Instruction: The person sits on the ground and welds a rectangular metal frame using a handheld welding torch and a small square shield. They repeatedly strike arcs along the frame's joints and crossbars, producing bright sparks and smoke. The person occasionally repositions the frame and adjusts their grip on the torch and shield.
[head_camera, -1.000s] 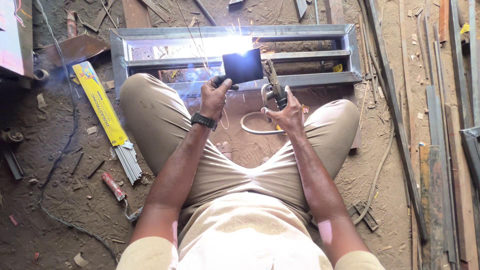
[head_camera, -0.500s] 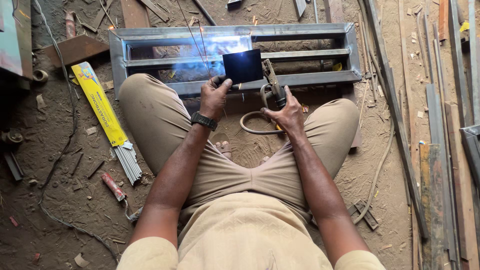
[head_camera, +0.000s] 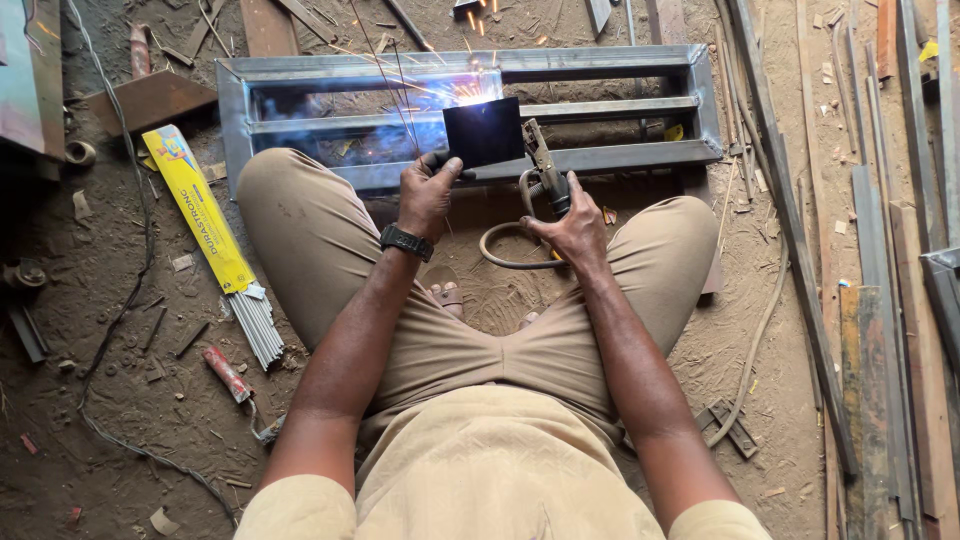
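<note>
L hand (head_camera: 425, 195) grips dark welding shield (head_camera: 483, 132), held upright over steel frame (head_camera: 470, 160) on dirt floor. R hand (head_camera: 572, 228) wraps electrode holder (head_camera: 545, 170), tip at frame w/ sparks. Yellow rod pack (head_camera: 200, 210) lies left.

Left hand (head_camera: 425, 195) holds dark shield (head_camera: 483, 132); right hand (head_camera: 572, 228) probably grips electrode holder (head_camera: 545, 170).

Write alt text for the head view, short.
Seen from above, a seated person welds a grey metal frame on a dirt floor: the left hand holds a dark shield over the sparks, the right hand holds the electrode holder.
</note>
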